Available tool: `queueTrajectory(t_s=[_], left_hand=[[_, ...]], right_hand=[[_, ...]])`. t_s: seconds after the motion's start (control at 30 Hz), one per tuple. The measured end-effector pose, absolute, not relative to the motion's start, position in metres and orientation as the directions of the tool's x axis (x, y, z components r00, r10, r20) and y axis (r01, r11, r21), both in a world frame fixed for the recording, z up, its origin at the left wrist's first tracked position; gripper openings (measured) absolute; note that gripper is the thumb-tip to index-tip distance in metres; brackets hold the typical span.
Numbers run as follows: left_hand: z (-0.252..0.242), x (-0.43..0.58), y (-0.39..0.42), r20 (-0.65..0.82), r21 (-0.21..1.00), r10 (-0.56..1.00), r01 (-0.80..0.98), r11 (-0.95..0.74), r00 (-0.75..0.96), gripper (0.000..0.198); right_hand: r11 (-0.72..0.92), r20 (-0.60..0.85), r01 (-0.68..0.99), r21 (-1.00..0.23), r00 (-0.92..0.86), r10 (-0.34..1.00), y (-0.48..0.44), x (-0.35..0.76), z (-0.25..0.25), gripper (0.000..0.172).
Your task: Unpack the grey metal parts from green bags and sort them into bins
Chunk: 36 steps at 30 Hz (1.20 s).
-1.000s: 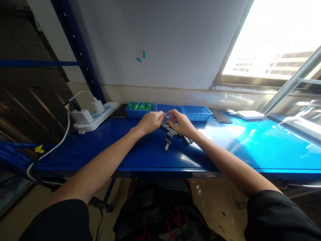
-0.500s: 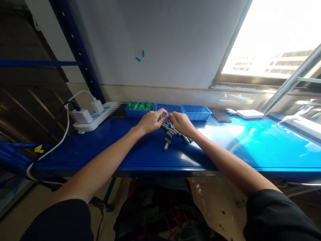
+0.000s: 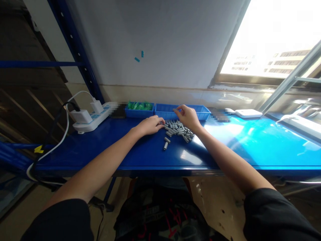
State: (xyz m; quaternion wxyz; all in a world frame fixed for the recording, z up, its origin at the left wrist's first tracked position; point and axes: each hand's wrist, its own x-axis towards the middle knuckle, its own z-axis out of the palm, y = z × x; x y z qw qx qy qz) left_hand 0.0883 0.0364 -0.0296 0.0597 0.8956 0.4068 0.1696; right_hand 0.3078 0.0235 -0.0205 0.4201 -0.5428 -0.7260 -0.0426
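A heap of small grey metal cylinders [image 3: 175, 129] lies on the blue tabletop, and several hollow-looking ends show. At the heap's left edge is my left hand [image 3: 150, 125], low over the table, its thumb and fingers closed on one of the metal cylinders. Higher up, my right hand [image 3: 188, 116] pinches another small metal cylinder [image 3: 175, 109] between thumb and fingertips. This hand is in front of the blue bins, and the piece shows against the middle bin [image 3: 163, 110]. Two cylinders [image 3: 166, 145] lie apart from the heap, nearer the front edge.
A blue bin [image 3: 139, 114] holding green plastic bags stands at the back left, and another blue bin [image 3: 204, 115] at the right. A white power strip [image 3: 86, 125] with plugs lies on the left. A white device [image 3: 248, 113] lies at the back right.
My hands have come apart from where they met above the heap. My right hand has moved up toward the bins with a piece; my left has dropped to the heap's left edge.
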Motion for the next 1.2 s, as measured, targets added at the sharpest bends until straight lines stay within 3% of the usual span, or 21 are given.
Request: queueTrajectory(t_s=[0.17,0.4,0.57,0.77,1.0,1.13,1.2], left_hand=[[-0.031,0.086,0.038,0.172,0.235,0.774,0.737,-0.633,0.609,0.025],[-0.025,0.084,0.036,0.122,0.209,0.807,0.780,-0.590,0.578,0.022],[-0.022,0.085,0.037,0.240,0.265,0.821,0.778,-0.569,0.519,0.022],[-0.020,0.090,0.036,0.394,0.352,0.753,0.670,-0.654,0.527,0.036],[-0.020,0.091,0.032,0.399,0.344,0.707,0.619,-0.706,0.584,0.040],[-0.021,0.092,0.029,0.438,0.363,0.702,0.603,-0.710,0.562,0.028],[-0.021,0.093,0.027,0.472,0.366,0.688,0.588,-0.721,0.551,0.031]], right_hand=[[0.247,0.612,0.867,-0.433,0.081,0.787,0.040,0.331,-0.029,0.019],[0.210,0.598,0.890,-0.403,0.082,0.797,0.041,0.329,-0.032,0.025],[0.319,0.622,0.857,-0.404,0.001,0.783,0.026,0.316,-0.022,0.026],[0.624,0.561,0.731,-0.276,-0.405,0.722,0.006,0.286,-0.021,0.028],[0.611,0.563,0.732,-0.301,-0.381,0.733,0.010,0.283,-0.026,0.019],[0.574,0.571,0.749,-0.330,-0.326,0.754,0.009,0.286,-0.022,0.025],[0.574,0.565,0.748,-0.332,-0.330,0.756,0.008,0.286,-0.021,0.029]])
